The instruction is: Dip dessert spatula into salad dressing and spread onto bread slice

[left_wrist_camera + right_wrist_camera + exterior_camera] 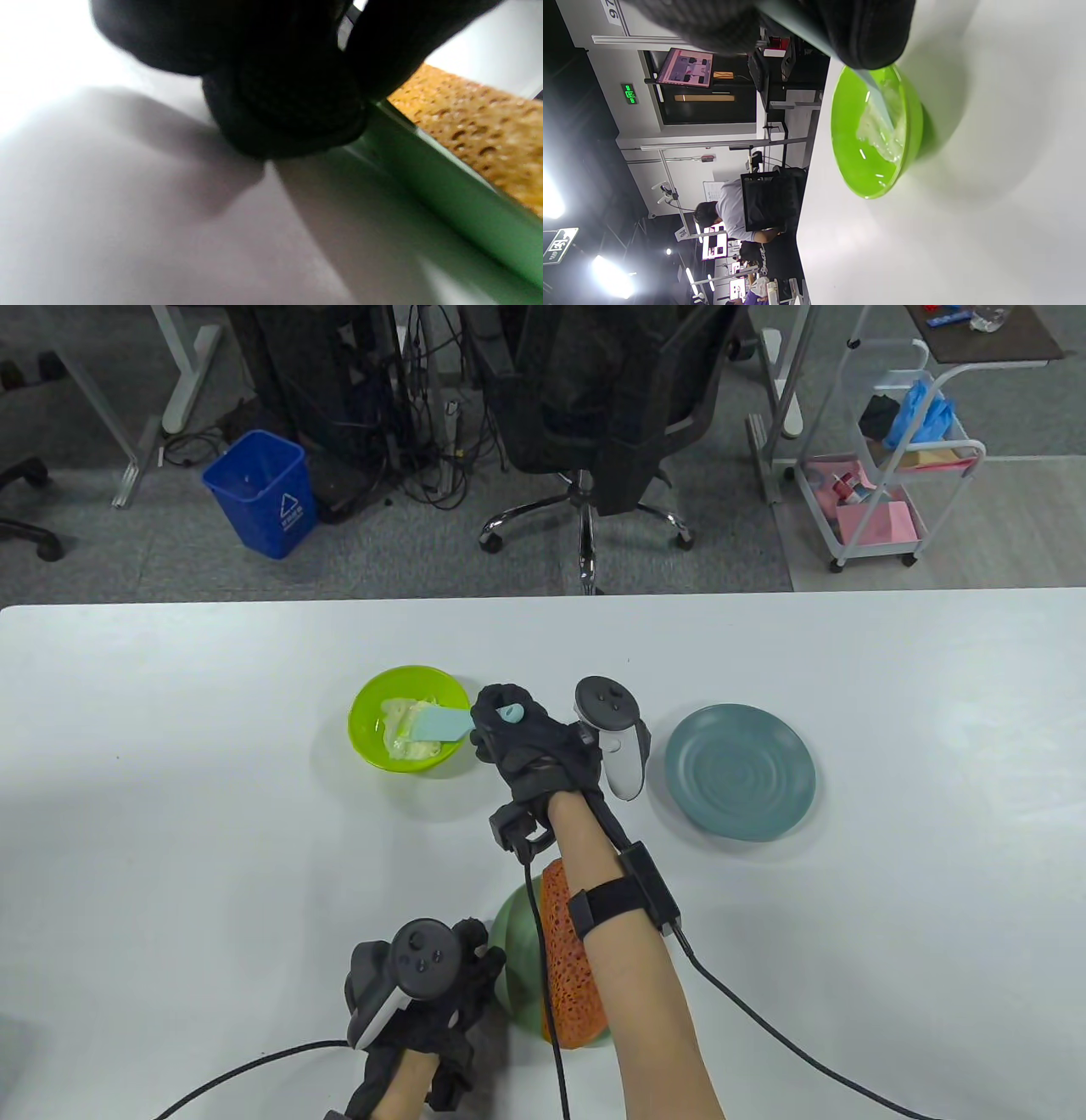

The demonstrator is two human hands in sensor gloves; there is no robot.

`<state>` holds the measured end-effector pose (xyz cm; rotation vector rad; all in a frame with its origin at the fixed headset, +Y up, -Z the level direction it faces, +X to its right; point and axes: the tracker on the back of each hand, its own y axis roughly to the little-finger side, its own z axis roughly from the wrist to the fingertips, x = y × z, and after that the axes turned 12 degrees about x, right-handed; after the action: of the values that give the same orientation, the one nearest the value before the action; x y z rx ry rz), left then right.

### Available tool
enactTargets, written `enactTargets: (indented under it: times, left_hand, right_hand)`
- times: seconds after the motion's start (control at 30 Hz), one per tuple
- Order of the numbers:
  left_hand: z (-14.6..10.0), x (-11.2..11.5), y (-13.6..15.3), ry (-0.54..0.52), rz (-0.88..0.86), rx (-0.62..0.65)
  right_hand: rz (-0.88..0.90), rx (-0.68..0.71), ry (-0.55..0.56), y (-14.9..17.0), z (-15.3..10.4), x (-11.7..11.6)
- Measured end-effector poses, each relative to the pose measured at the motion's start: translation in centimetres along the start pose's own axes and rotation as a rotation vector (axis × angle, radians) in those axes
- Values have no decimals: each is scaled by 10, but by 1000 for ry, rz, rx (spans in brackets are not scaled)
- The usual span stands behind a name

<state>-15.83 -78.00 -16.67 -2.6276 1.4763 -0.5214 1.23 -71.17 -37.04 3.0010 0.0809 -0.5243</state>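
Note:
A lime green bowl (373,738) holds pale salad dressing (405,738). My right hand (509,734) grips the handle of a light blue spatula (443,723), whose blade lies in the dressing; the bowl (848,140) and blade (880,103) also show in the right wrist view. A bread slice (567,967) lies on a green plate (513,942) near the front, partly hidden by my right forearm. My left hand (433,984) rests on the table with fingers at the plate's left rim (428,169), next to the bread (479,127).
An empty teal plate (740,770) sits to the right of my right hand. The white table (170,814) stretches to the left and right. Beyond its far edge stand an office chair (594,415), a blue bin (261,492) and a cart (891,475).

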Motion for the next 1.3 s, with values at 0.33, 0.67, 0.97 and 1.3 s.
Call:
enactTargets:
  times: [0.33, 0.67, 0.97, 1.3]
  left_hand:
    - [0, -1, 0, -3, 0, 0]
    - [0, -1, 0, 0, -2, 0]
    - [0, -1, -1, -1, 3, -1]
    - [0, -1, -1, -13, 5, 4]
  right_hand:
    - [-52, 0, 34, -15, -6, 9]
    - [-26, 24, 35, -19, -6, 9]
    - [17, 5, 27, -1, 4, 0]
    - [-21, -14, 30, -4, 4, -2]
